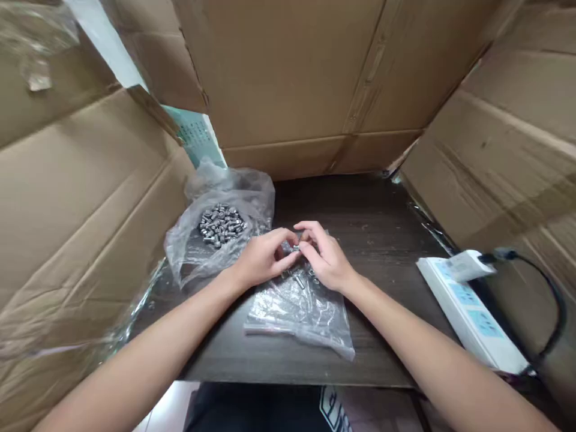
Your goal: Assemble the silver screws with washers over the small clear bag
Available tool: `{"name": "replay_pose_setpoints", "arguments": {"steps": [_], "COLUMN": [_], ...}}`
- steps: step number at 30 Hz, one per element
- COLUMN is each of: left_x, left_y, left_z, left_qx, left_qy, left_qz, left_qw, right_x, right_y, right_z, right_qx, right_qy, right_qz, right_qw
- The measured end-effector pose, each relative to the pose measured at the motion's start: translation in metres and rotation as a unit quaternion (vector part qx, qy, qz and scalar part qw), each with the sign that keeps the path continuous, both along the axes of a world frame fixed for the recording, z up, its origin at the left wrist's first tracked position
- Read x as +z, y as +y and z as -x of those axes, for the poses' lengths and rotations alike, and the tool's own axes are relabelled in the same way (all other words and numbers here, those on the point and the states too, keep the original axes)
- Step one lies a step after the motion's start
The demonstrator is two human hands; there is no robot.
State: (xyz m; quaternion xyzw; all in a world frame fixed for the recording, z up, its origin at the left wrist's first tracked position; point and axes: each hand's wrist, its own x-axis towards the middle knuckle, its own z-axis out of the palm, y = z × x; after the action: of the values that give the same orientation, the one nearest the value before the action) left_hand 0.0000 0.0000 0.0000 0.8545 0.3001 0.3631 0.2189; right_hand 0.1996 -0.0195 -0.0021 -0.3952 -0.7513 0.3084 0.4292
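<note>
My left hand (269, 257) and my right hand (326, 257) meet above a flat clear plastic bag (301, 309). Between their fingertips is a small metal piece (296, 247), partly covered by the fingers. Both hands are closed in a pinch around it. A few loose metal screws (299, 281) lie on the flat bag just below the hands. To the left of my left hand, an open clear plastic bag (252, 183) holds a pile of silver bolts (221, 225).
Cardboard walls (297, 72) enclose the dark wooden table (373, 222) at the left, back and right. On the right lie a white power strip (472, 312) with a plugged-in adapter and a black cable (560, 300). A green printed sheet (193, 135) stands at the back left.
</note>
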Motion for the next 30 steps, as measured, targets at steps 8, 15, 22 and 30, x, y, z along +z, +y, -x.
{"name": "replay_pose_setpoints", "arguments": {"steps": [8, 15, 22, 30], "left_x": [-0.0014, -0.0018, -0.0007, -0.0006], "left_y": [0.0011, 0.0012, 0.001, 0.0013], "left_z": [0.0026, 0.0028, 0.002, 0.0026], "left_qx": [0.016, 0.011, 0.012, 0.013], "left_qy": [-0.004, -0.012, -0.008, -0.011], "left_qz": [0.001, -0.018, -0.017, -0.022], "left_qw": [1.0, 1.0, 1.0, 1.0], "right_x": [0.0028, 0.0029, 0.0036, 0.0028], "right_y": [-0.0021, -0.0027, -0.0035, -0.0028], "right_z": [0.001, 0.0001, 0.0008, 0.0005], "right_qx": [0.0, -0.006, -0.006, -0.008], "right_qy": [-0.018, -0.019, -0.015, -0.02], "right_qz": [-0.009, -0.008, 0.004, -0.009], "right_qw": [1.0, 1.0, 1.0, 1.0]}}
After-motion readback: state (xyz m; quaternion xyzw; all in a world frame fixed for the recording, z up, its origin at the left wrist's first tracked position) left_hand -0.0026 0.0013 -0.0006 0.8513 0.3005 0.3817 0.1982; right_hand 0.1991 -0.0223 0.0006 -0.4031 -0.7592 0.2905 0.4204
